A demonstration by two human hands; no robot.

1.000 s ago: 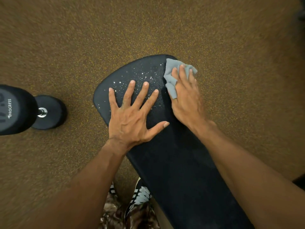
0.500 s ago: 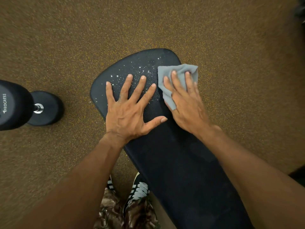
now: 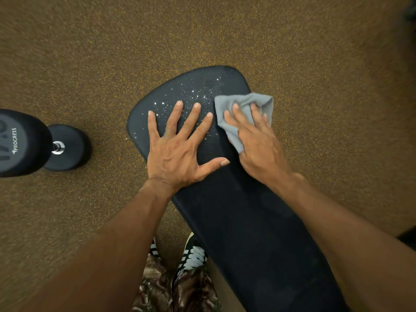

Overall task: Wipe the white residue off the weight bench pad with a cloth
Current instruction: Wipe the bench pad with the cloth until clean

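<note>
- Pressing down on a grey cloth (image 3: 227, 109), the right hand (image 3: 258, 145) lies flat with its fingers stretched out and slightly spread. No finger curls round the fabric, and the thumb is out of sight.
- The cloth sits bunched on the far right part of the black bench pad (image 3: 247, 233). Its far right fold reaches the pad's right edge, and its near tail runs under the palm.
- The left hand (image 3: 175, 154) rests palm down on the pad just left of the cloth. Its fingers are splayed wide and hold nothing, and the thumb points right toward the other hand.
- The white residue (image 3: 193, 95) shows as bright specks scattered over the far end of the pad. Most of it lies around and beyond the left fingertips, just left of the cloth.
- The pad runs from the near right corner up to its rounded far end at the centre.
- A black dumbbell (image 3: 33, 145) marked PROGRESS lies on the brown speckled floor (image 3: 90, 52) at the left, well apart from the pad.
- A striped shoe (image 3: 193, 255) and camouflage trousers (image 3: 171, 289) show at the near edge, beside the pad's left side.
</note>
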